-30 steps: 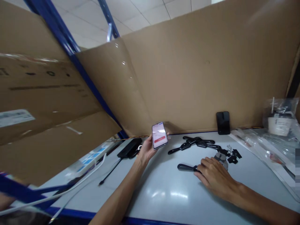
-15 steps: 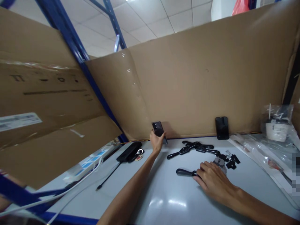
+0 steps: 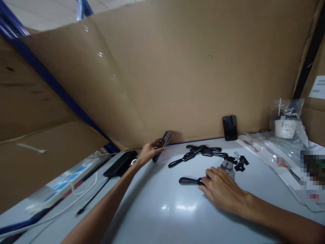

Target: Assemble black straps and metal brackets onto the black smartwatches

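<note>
My left hand (image 3: 147, 154) is closed around a dark smartphone (image 3: 166, 138), held tilted near the cardboard at the back of the table. My right hand (image 3: 220, 184) rests on the table, its fingers wrapped over a black spokeshave body whose handle (image 3: 189, 181) sticks out to the left. Most of that body is hidden under the fingers. Just beyond the fingertips lie grey metal blades (image 3: 226, 166). Several more black spokeshaves (image 3: 203, 151) lie crossed in a pile behind. To their right are small black plates (image 3: 240, 166) and a clump of silvery screws (image 3: 236, 156).
A second phone (image 3: 230, 128) leans on the cardboard wall (image 3: 177, 67). At right are clear plastic packages (image 3: 266, 156) and a bagged white cup (image 3: 286, 127). On the left lie a black adapter (image 3: 120, 164) with its cable and a white power strip (image 3: 67, 183).
The phone in my left hand has turned from showing its back to nearly edge-on. My view has tilted down and swung right. My right hand stays on the spokeshave.
</note>
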Demonstrator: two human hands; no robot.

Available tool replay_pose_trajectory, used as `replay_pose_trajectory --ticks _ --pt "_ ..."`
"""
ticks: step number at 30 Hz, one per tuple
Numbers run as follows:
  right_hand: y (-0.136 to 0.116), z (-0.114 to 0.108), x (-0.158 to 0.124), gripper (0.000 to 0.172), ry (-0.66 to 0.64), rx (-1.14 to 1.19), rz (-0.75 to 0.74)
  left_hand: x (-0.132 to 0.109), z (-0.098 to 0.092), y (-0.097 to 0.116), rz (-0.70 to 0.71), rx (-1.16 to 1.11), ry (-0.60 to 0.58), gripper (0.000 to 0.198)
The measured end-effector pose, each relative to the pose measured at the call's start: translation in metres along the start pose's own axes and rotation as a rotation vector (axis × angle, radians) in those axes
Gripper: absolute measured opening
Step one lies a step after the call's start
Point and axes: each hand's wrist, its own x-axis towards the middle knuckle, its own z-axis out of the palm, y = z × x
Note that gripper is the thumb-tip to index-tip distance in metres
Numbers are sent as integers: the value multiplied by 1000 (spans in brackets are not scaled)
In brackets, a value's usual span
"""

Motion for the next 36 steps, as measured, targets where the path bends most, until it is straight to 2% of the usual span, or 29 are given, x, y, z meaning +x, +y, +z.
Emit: replay_pose_trajectory --ticks 3,8,14,19,21,24,26,27,30,33,36 --pt "0 0 0 27 -15 -3 8 -1 -9 -2 53 157 -226 72" --pt "-1 -4 1 26 -49 1 33 10 -3 -3 130 296 -391 58" --pt "0 -1 0 24 -11 -6 21 18 4 -1 173 358 -456 57" --pt "4 0 0 22 13 -14 -36 9 6 12 208 369 -399 63" --pt "11 -8 3 22 9 -44 -28 -1 13 25 241 358 -350 64" --pt "31 -28 11 27 48 -127 100 -30 32 57 321 307 -348 56" --pt "49 -42 16 32 88 -169 266 -58 49 85 409 261 -433 44" --pt "58 -47 18 36 86 -198 344 -73 58 99 503 249 -511 41" --pt "78 -55 21 40 53 -289 520 -116 78 126 720 251 -674 42" --pt "87 -54 21 28 33 -292 514 -144 91 124 801 245 -688 37" --pt "86 -47 20 23 24 -240 445 -156 97 111 786 242 -649 30"
